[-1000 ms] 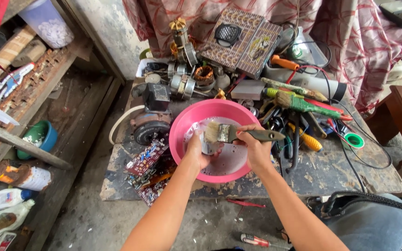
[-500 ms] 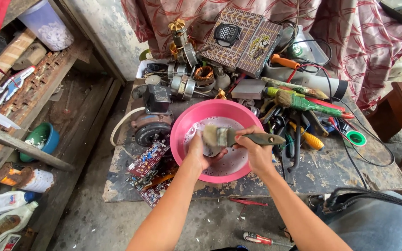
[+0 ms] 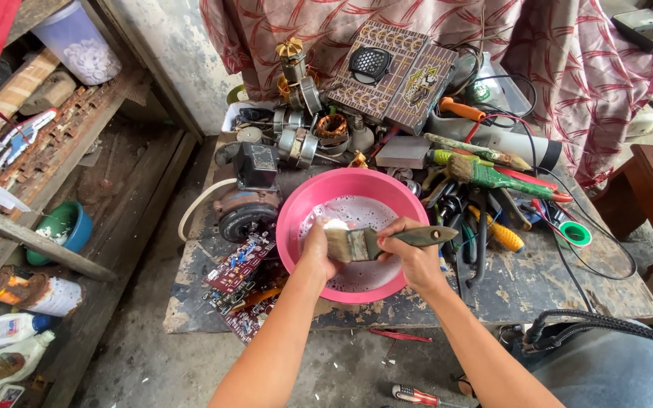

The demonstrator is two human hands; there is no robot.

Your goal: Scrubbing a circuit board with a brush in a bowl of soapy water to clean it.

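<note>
Head view shows our right hand (image 3: 410,261) gripping a paintbrush (image 3: 376,243) at frame centre over the pink basin (image 3: 296,219) of sudsy water, our left hand (image 3: 317,253) pinching its bristles, so washing looks underway and rinsing unfinished.

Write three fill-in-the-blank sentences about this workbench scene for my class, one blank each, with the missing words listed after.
1. The right hand holds a paintbrush by its ______.
2. Both hands work over a basin whose colour is ______.
3. The left hand touches the brush's ______.
4. Left of the basin on the table lies a red circuit ______.

Missing words: handle; pink; bristles; board
</note>
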